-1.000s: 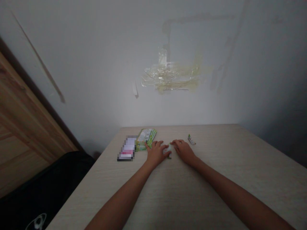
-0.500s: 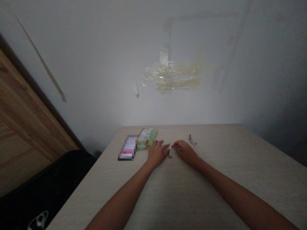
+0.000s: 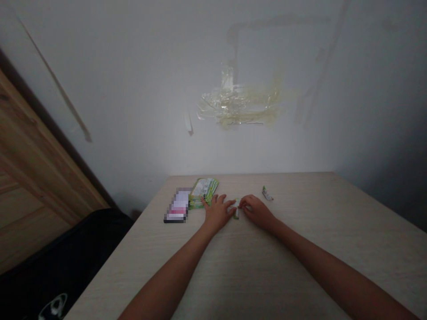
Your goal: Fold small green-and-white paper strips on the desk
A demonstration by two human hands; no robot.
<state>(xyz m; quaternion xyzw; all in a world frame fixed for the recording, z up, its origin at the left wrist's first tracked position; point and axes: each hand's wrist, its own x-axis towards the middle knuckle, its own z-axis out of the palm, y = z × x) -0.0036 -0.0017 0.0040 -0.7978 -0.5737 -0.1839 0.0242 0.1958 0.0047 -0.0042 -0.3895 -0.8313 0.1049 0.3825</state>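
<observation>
Both of my arms reach far across a pale wooden table [image 3: 300, 249]. Between the fingertips of my left hand [image 3: 217, 212] and my right hand [image 3: 256, 210] sits a small white and green packet [image 3: 236, 210], pinched from both sides. Just left of my left hand lies a stack of green and white sachets [image 3: 202, 192]. A blurred, pixelated rectangle [image 3: 176, 205] lies beside that stack. To the right of my right hand, a small torn green wrapper piece [image 3: 267, 194] rests alone on the table.
The table's far edge meets a grey wall with old yellowed tape [image 3: 238, 104] on it. A wooden panel [image 3: 30, 178] leans at the left. Below it sits a black bag [image 3: 56, 271] off the table's left edge.
My hands have shifted only slightly while working the small packet; it turned from lying flat under the fingers to standing more upright between them.
</observation>
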